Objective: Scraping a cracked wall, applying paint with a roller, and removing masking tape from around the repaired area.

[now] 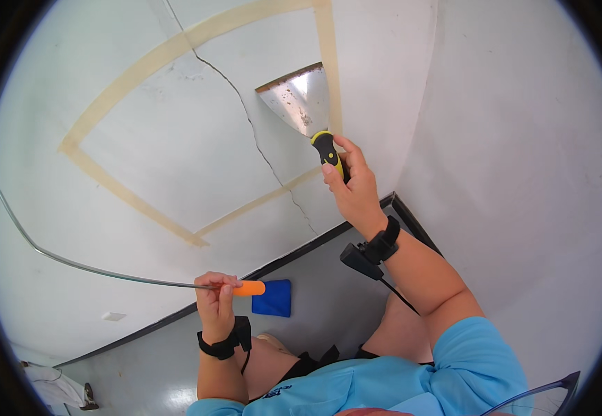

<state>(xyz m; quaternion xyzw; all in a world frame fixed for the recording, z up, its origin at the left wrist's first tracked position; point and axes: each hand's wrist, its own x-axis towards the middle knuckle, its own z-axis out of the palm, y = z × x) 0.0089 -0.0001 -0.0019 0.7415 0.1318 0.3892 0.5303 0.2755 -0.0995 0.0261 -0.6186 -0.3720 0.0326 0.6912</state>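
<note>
Light blue sleeves and both forearms come in from the near edge, each wrist carrying a black strap. On the near left, the left hand [215,299] is closed around a thin, long, bent metal rod with an orange grip [72,262], which runs far to the left. Just right of it, a small blue flat pad [274,299] lies on the grey floor [315,277]. Farther and to the right, the right hand [353,192] grips the black and yellow handle of a wide steel putty knife [301,98]. Its blade rests flat against the white wall [176,132], beside a long dark crack [249,118] inside a frame of beige masking tape [127,194].
</note>
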